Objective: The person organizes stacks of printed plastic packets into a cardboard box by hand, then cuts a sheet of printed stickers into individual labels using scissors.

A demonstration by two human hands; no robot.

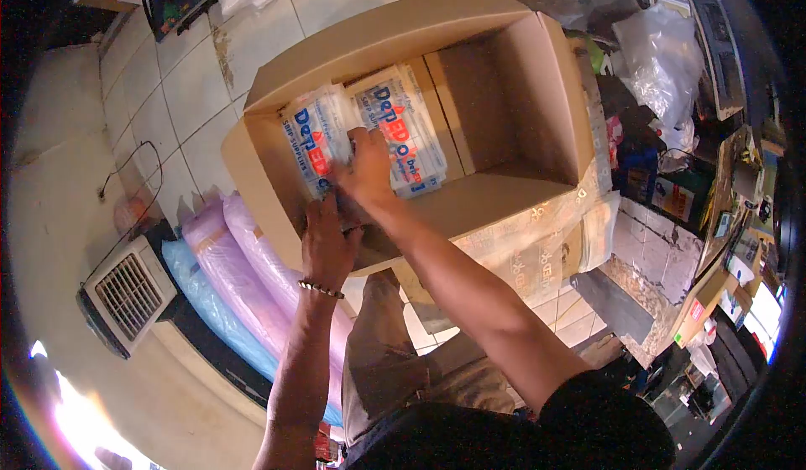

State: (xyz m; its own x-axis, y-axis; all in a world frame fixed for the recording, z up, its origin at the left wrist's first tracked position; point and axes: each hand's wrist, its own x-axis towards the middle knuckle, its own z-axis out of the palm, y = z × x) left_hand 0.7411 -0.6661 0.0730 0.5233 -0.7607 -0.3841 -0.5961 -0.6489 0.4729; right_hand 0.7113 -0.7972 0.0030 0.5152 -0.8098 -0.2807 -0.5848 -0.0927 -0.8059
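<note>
Reaching into carton (499,92) with curled right hand (369,166) and left hand (329,243) at a printed pack (304,134) beside a second pack (411,126), apparently to steady it (pinching or pressing, cannot tell).

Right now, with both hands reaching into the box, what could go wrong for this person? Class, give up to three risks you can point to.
The left printed stack could crease or slip where the right hand works close to its edge. This stack and the right printed stack sit toward one end of the cardboard box, so tilting might send them sliding. The bracelet, close to the cardboard box, might snag.
</note>
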